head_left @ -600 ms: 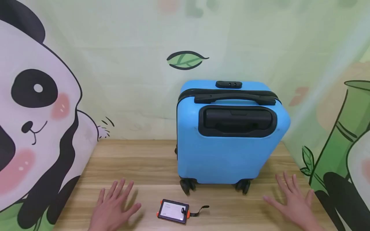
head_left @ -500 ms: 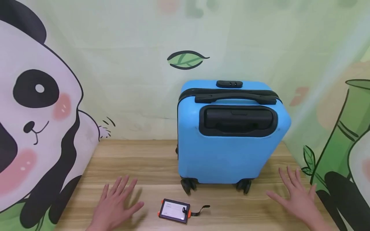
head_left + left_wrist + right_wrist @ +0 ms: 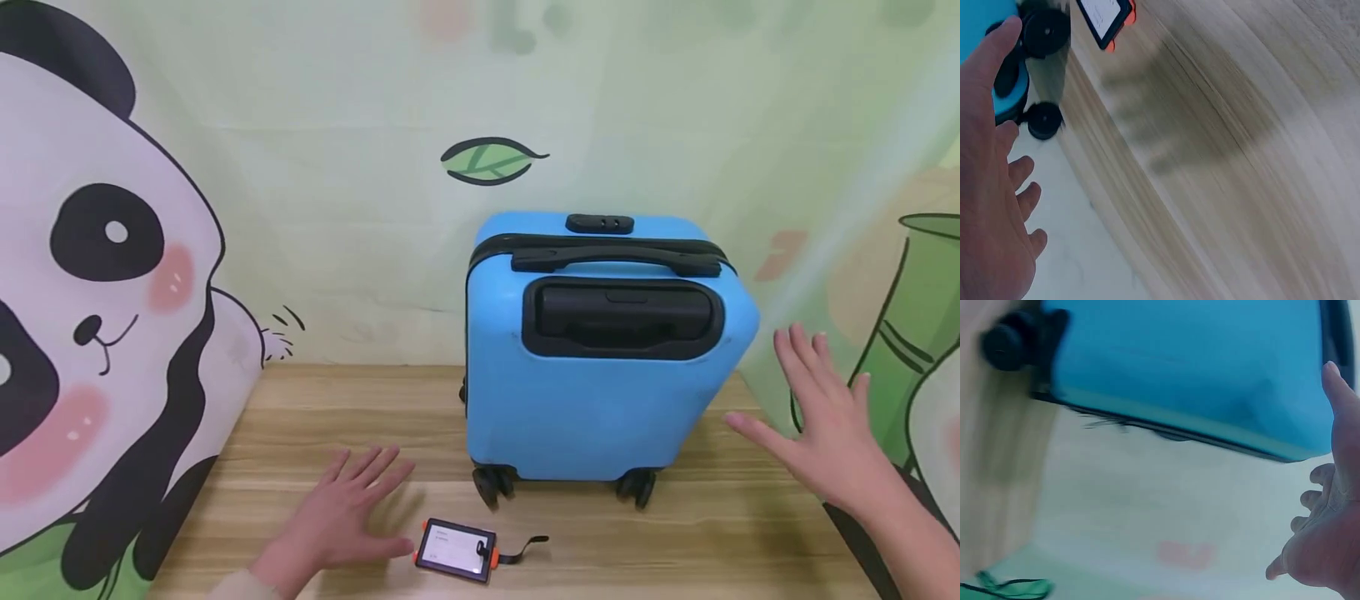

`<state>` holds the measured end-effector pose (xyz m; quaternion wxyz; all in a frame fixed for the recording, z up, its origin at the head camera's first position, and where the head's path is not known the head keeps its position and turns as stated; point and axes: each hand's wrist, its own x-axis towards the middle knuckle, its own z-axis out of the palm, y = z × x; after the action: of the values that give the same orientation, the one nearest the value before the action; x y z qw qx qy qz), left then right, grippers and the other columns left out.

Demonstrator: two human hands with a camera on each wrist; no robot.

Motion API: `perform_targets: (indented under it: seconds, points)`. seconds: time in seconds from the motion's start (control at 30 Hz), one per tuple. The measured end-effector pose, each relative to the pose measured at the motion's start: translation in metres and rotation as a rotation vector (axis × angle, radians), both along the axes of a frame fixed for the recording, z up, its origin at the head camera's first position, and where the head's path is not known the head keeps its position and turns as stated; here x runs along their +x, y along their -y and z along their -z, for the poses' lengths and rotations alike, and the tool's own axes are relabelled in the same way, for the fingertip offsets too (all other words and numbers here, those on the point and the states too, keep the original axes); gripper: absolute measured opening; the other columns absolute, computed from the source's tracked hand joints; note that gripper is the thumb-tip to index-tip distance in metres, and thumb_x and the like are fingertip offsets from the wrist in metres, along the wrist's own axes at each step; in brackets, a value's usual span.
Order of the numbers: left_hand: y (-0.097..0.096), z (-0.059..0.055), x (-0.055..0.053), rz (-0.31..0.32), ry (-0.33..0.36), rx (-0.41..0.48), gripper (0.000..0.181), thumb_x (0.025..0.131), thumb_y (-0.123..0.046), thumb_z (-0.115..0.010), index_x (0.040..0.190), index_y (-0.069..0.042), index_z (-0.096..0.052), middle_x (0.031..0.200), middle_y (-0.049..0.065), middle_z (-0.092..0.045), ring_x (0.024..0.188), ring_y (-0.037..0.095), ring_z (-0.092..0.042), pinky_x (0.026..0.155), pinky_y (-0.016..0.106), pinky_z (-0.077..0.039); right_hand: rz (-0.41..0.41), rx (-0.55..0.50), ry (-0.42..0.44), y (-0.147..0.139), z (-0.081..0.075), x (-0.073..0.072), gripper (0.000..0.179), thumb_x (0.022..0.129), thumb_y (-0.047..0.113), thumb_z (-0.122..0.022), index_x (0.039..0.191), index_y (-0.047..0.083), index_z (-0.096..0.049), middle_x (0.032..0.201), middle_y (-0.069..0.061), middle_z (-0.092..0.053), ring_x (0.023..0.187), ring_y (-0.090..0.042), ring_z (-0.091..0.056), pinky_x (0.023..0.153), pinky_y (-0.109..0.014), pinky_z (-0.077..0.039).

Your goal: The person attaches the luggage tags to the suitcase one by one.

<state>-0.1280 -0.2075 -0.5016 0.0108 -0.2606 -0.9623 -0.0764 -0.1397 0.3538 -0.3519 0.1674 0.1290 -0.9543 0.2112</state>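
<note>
A small blue hard-shell suitcase [image 3: 600, 392] stands upright on its black wheels on the wooden table [image 3: 345, 408], its black handle on top. A black and orange luggage tag [image 3: 456, 551] with a black strap lies in front of it. My left hand [image 3: 347, 517] hovers flat and open just left of the tag, holding nothing. My right hand [image 3: 825, 425] is raised, open with fingers spread, to the right of the suitcase and apart from it. The left wrist view shows the left hand [image 3: 991, 187], the wheels [image 3: 1044, 119] and the tag [image 3: 1107, 19]. The right wrist view shows the suitcase side [image 3: 1197, 369].
A panda backdrop [image 3: 97, 317] stands along the left and a bamboo backdrop [image 3: 900, 333] along the right. A pale green curtain with a leaf [image 3: 491, 160] hangs behind the suitcase.
My right hand has lifted off the table and risen beside the suitcase's right side. My left hand has slid right, closer to the tag.
</note>
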Motion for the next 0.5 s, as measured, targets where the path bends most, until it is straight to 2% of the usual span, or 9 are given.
perform_targets:
  seconds: [0.1, 0.23, 0.37, 0.5]
  points:
    - [-0.010, 0.003, -0.005, 0.066, 0.072, 0.020, 0.104, 0.080, -0.085, -0.070, 0.163, -0.026, -0.047, 0.167, 0.009, -0.045, 0.153, 0.037, -0.043, 0.124, 0.068, -0.027, -0.051, -0.011, -0.046, 0.007, -0.023, -0.009, 0.108, 0.096, 0.038, -0.080, 0.172, 0.010, -0.009, 0.179, -0.017, -0.002, 0.165, -0.040, 0.008, 0.118, -0.078, 0.017]
    - [-0.025, 0.009, -0.010, 0.132, 0.187, 0.033, 0.108, 0.078, -0.084, -0.073, 0.166, -0.029, -0.042, 0.169, 0.008, -0.042, 0.155, 0.035, -0.040, 0.125, 0.068, -0.025, -0.121, -0.025, -0.067, 0.019, -0.048, -0.022, 0.108, 0.095, 0.034, -0.082, 0.172, 0.011, -0.011, 0.180, -0.015, -0.003, 0.165, -0.039, 0.007, 0.127, -0.067, 0.009]
    - [-0.039, 0.015, -0.013, 0.170, 0.231, 0.004, 0.111, 0.077, -0.082, -0.076, 0.167, -0.030, -0.039, 0.170, 0.007, -0.041, 0.156, 0.032, -0.039, 0.127, 0.063, -0.025, -0.157, -0.026, -0.068, 0.029, -0.066, -0.035, 0.107, 0.095, 0.035, -0.082, 0.172, 0.012, -0.012, 0.180, -0.013, -0.003, 0.165, -0.038, 0.005, 0.129, -0.066, 0.003]
    - [-0.050, 0.024, -0.014, 0.184, 0.255, -0.012, 0.113, 0.076, -0.082, -0.078, 0.167, -0.030, -0.038, 0.170, 0.006, -0.040, 0.156, 0.032, -0.039, 0.127, 0.062, -0.026, -0.155, -0.035, -0.056, 0.035, -0.080, -0.046, 0.103, 0.098, 0.039, -0.078, 0.173, 0.014, -0.012, 0.180, -0.010, -0.003, 0.166, -0.037, 0.004, 0.128, -0.069, 0.001]
